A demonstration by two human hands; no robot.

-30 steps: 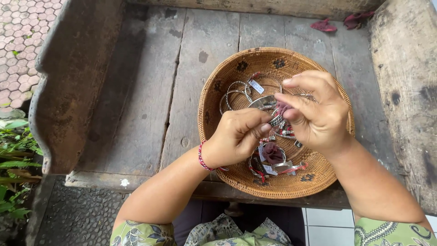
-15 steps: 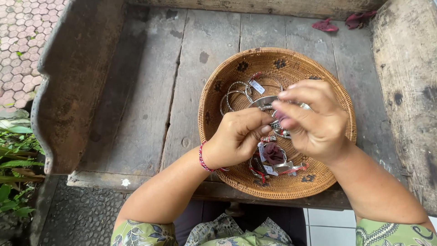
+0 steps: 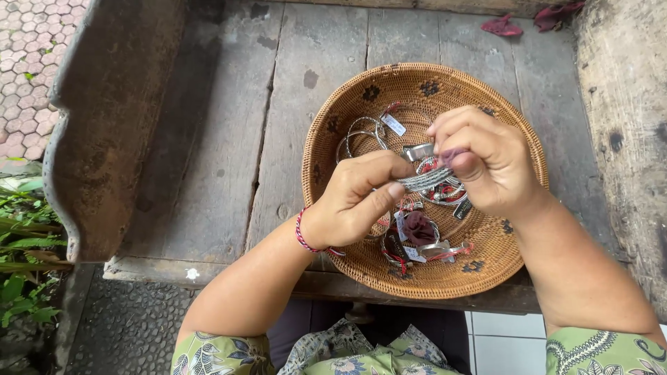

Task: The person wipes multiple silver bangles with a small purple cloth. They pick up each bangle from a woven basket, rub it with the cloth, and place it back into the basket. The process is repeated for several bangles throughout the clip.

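A: What is held above the woven basket (image 3: 326,149)?

B: A silver twisted-wire bangle (image 3: 425,180) is pinched at both ends: the left hand (image 3: 354,201) is closed on its near-left end, the right hand (image 3: 486,167) on its far-right end, fingers clamped together.

A: What could go wrong?

B: If the pinch is loosened, the bangle could be dropped among the tagged bracelets (image 3: 417,243) below and snagged on their red strings; if it is pulled too hard, it could be bent
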